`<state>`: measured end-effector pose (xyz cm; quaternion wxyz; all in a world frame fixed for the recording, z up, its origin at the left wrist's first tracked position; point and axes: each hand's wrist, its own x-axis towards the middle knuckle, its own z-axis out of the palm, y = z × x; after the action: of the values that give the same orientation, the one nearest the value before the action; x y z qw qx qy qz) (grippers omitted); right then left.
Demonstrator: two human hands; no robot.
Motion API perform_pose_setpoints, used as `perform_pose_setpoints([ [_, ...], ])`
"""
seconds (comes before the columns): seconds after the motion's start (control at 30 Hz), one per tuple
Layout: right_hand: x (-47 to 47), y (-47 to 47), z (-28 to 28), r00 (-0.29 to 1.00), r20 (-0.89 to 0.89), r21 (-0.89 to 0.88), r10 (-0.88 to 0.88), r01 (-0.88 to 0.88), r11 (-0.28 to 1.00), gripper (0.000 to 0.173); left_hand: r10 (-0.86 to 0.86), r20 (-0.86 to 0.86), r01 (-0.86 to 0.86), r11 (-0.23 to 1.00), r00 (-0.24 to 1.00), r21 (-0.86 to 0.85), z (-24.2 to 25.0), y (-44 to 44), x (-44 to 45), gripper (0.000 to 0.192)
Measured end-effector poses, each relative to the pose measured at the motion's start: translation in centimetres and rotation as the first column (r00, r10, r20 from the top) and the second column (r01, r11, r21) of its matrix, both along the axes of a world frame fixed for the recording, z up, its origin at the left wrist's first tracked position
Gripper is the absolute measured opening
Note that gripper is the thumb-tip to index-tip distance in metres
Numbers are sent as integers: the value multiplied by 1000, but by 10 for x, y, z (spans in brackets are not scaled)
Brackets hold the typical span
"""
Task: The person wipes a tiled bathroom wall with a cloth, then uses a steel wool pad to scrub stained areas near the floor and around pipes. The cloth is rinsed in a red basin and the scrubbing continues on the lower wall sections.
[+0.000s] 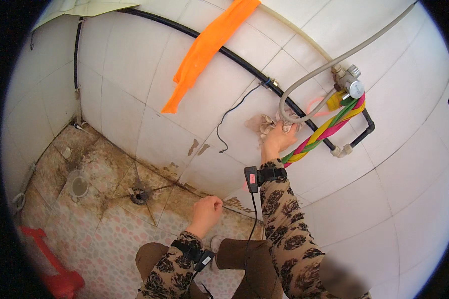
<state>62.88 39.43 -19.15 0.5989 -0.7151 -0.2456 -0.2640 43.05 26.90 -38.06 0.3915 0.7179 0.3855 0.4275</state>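
My right hand holds a crumpled, stained cloth against the white wall tiles, just below the black pipe. A grey hose loops down beside its fingers. Near the right wrist hangs a braided green, yellow and pink cloth, from the metal valve. Lower and to the left, my left hand is curled in front of the wall's foot, with nothing seen in it. Brown stains mark the tiles between the two hands.
An orange cloth hangs over the pipe. A dark wire dangles from it. On the dirty tiled floor are a drain hole and a round, whitish container. A red object lies at lower left. Black cables run from both wrist straps.
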Motion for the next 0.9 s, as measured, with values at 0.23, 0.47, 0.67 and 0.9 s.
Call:
perform_pose_setpoints([
  [0.23, 29, -52, 3, 491, 628, -724, 603, 84, 685, 50, -54, 55, 60, 993, 997, -101, 0, -1, 7, 10],
  [0.47, 13, -112, 23, 665, 161, -917, 729, -173, 360, 51, -81, 78, 86, 994, 994, -67, 6, 6, 11, 14],
  [0.67, -10, -162, -53, 739, -122, -875, 663, -395, 279, 54, 11, 91, -23, 990, 996, 136, 40, 16, -3, 23],
  [0.9, -10, -174, -106, 489, -525, -389, 696, -866, 315, 54, 124, -247, 98, 683, 961, 724, 138, 53, 40, 40],
])
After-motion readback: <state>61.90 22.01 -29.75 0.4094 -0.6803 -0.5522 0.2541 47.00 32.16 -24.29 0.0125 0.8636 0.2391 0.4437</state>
